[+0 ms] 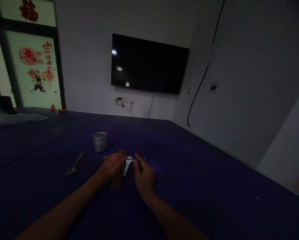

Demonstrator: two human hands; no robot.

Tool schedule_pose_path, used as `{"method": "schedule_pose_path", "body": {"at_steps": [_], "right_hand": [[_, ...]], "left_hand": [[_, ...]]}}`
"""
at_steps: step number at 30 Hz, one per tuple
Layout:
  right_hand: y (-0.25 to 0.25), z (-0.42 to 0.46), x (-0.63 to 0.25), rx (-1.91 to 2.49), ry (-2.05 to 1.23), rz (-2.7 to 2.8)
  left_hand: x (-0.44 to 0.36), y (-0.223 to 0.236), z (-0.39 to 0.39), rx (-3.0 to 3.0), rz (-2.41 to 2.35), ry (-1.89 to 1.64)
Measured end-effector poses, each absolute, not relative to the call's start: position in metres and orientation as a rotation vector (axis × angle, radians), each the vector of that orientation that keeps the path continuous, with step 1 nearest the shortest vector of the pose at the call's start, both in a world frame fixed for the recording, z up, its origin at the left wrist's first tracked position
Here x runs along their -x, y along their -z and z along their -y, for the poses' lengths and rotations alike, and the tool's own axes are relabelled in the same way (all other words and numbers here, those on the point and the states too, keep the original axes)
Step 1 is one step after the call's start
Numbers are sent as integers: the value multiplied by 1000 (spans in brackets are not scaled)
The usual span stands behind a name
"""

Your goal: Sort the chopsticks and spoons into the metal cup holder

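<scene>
A thin metal utensil (pixel 130 159) spans the gap between my two hands, its end poking out left of my left hand. Which kind of utensil it is, the fingers hide. My left hand (pixel 111 166) is closed around it, just over a bundle of brown chopsticks (pixel 117 180) lying on the purple surface. My right hand (pixel 144 175) pinches the utensil's other end, where a dark part shows by the fingers. Between the hands lies a white spoon (pixel 126 168), close to the chopsticks' right side.
A metal cup (pixel 99 142) stands upright beyond my left hand. Farther left, a metal spoon (pixel 74 166) lies on the purple table (pixel 202 186). Small white bits are scattered right of the hands. A television (pixel 149 65) hangs on the back wall; clear plastic (pixel 14 118) lies far left.
</scene>
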State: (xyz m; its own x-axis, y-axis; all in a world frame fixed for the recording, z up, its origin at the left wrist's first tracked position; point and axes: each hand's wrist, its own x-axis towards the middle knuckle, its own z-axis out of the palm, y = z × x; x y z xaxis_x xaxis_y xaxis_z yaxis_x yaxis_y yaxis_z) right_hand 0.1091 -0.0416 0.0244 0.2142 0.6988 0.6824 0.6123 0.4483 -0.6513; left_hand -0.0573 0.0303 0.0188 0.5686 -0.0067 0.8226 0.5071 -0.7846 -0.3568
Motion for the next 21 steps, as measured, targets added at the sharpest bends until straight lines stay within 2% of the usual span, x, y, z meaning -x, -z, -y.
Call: {"method": "schedule_pose_path", "body": {"at_steps": [4,12,21], "right_hand": [[-24,39,-111,1222,-35,1446],[-18,37,-110,1289,251,1843],[-19,34,-109,1581,307,1955]], "left_hand": [[56,-21,-28,2202,333,1159],[53,-17,-33,2133,322,1125],[50,-18,-35,2092,330,1089]]}}
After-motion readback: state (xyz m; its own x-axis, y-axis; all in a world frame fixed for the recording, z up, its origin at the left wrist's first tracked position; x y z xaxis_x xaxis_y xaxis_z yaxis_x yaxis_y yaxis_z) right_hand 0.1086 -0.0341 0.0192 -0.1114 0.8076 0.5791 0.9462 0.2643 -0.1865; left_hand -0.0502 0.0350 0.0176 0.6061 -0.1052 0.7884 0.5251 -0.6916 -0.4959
